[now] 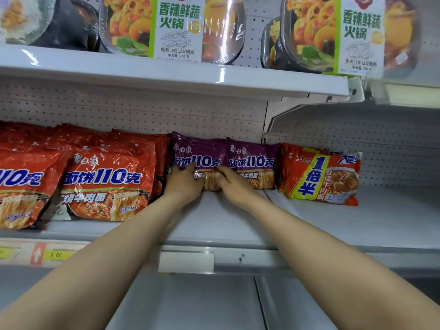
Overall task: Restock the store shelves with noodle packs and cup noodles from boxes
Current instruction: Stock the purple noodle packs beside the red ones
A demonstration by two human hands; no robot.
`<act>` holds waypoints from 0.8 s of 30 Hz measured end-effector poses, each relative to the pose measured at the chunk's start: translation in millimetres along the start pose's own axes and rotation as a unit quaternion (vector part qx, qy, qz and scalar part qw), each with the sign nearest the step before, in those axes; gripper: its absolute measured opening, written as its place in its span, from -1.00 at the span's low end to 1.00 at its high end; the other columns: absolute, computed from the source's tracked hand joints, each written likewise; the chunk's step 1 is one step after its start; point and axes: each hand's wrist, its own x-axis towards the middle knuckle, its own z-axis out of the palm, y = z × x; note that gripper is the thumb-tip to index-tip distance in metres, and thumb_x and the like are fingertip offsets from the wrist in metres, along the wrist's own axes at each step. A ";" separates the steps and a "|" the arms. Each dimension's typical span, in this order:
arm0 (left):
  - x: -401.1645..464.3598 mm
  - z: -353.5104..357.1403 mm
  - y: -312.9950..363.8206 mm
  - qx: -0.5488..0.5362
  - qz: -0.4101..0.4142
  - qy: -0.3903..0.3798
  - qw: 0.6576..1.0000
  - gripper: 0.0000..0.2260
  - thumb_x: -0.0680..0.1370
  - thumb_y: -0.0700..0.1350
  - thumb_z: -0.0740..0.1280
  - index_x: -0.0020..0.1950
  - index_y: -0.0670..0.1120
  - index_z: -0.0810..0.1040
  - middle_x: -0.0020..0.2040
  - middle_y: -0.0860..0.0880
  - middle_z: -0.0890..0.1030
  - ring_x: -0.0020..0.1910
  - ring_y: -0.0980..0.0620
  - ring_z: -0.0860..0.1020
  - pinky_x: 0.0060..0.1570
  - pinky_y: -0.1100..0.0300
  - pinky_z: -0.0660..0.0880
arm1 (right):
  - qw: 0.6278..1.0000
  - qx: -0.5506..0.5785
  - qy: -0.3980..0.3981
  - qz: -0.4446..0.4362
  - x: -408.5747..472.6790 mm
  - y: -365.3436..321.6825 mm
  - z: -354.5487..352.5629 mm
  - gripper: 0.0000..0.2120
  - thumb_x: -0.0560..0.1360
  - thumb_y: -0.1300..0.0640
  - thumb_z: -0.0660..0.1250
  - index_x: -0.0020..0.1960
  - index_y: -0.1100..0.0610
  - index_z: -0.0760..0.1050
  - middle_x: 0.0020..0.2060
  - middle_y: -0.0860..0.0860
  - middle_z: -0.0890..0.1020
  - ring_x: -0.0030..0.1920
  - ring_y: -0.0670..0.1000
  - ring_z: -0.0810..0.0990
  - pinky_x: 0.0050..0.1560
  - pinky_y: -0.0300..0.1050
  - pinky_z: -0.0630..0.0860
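Both pressed flat, fingers loosely spread: left hand (184, 181) and right hand (232, 183) on the purple noodle pack (198, 154), probably to seat it upright, rear of the shelf (214, 222), right of the red packs (107, 182).

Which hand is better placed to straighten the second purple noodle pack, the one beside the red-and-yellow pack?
Probably the right hand: it lies nearer the right-side purple noodle pack. The left hand rests on the left-side purple noodle pack, farther away.
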 end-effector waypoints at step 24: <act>-253.6 91.5 145.3 -0.314 0.058 0.150 0.936 -0.62 0.61 -0.10 0.31 0.42 -0.13 0.41 0.25 -0.08 0.49 0.08 0.02 0.51 0.10 0.27 0.43 | 0.978 0.138 0.157 0.010 -266.1 78.8 -115.0 -0.69 0.69 0.04 0.16 0.36 0.09 0.52 0.29 -0.05 0.57 0.24 -0.15 0.47 0.11 -0.46 0.32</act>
